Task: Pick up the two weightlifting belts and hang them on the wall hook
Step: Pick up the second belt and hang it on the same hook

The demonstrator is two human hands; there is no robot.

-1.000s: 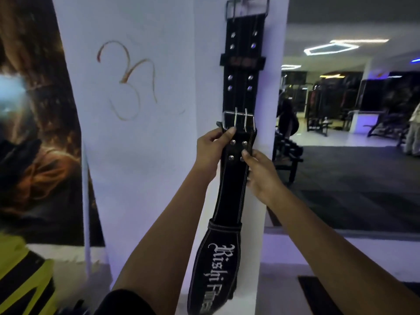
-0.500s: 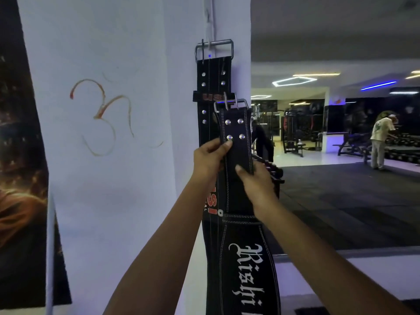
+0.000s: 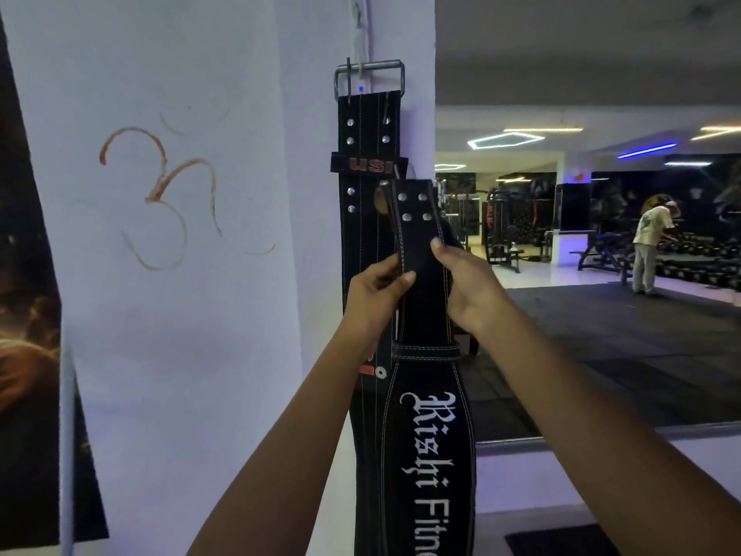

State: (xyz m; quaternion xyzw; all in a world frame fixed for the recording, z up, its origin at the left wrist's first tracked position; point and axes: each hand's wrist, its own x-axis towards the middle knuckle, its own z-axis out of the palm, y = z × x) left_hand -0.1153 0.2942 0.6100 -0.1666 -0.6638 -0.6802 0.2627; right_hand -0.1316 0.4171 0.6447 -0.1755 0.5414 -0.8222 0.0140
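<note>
One black belt (image 3: pixel 363 218) with a red label hangs flat on the white pillar, its steel buckle (image 3: pixel 369 76) caught on the wall hook (image 3: pixel 358 18) above. A second black belt (image 3: pixel 425 395) with white lettering stands upright in front of it. My left hand (image 3: pixel 375 292) and my right hand (image 3: pixel 467 278) both pinch its narrow studded upper strap. The strap's top end (image 3: pixel 413 202) leans toward the pillar just below the first belt's label; its buckle is hidden behind the strap.
The white pillar (image 3: pixel 192 315) carries a faint orange drawing. A dark poster (image 3: pixel 24 355) hangs at the left. To the right opens a gym floor with machines, benches (image 3: pixel 593 254) and a person (image 3: pixel 649 242) standing by a rack.
The lettered belt has been lifted higher along the hanging belt, and its top end has tipped back toward the pillar, hiding its buckle. The view has risen, showing the hook.
</note>
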